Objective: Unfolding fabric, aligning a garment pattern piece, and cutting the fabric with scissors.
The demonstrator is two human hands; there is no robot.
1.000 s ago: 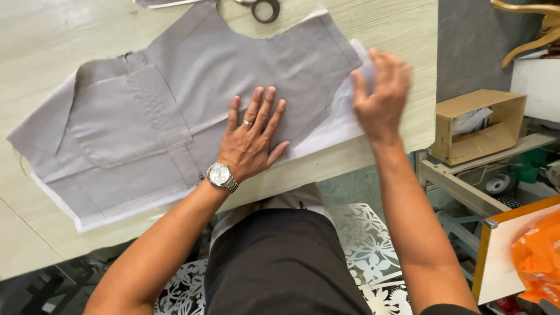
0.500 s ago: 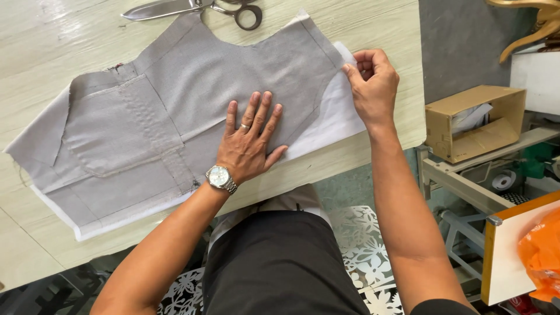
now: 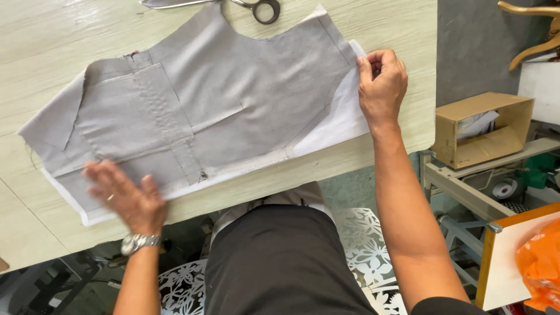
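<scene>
- At the near-left corner of the grey fabric piece (image 3: 204, 111), the left hand (image 3: 125, 198) lies flat with its fingers spread, palm down on the cloth; it is motion-blurred, so the exact finger placing cannot be told. A ring shows on one finger and a metal wristwatch (image 3: 139, 242) sits on the wrist.
- The left forearm runs up from the bottom edge of the view, nearly straight toward the table.
- At the far-right edge of the cloth, the right hand (image 3: 382, 87) is curled, thumb and fingers pinched on the cloth's right edge where the grey layer meets the white underlayer (image 3: 341, 119).
- The right arm is stretched forward, elbow low near the bottom right, forearm angled up and slightly left to the wrist.
- The grey fabric piece lies spread flat across the pale wood-grain table (image 3: 52, 35), with a curved neckline cut at its far side and stitched panels toward its left. The white underlayer shows along the near edge and at the right end.
- Scissors (image 3: 256, 7) lie on the table just beyond the neckline, only partly in view.
- Off the table to the right, an open cardboard box (image 3: 484, 128) rests on a metal stand, and an orange plastic bag (image 3: 542, 262) sits at the lower right.
- Below the table edge, the person's dark lap and a white patterned chair (image 3: 361, 233) show.
</scene>
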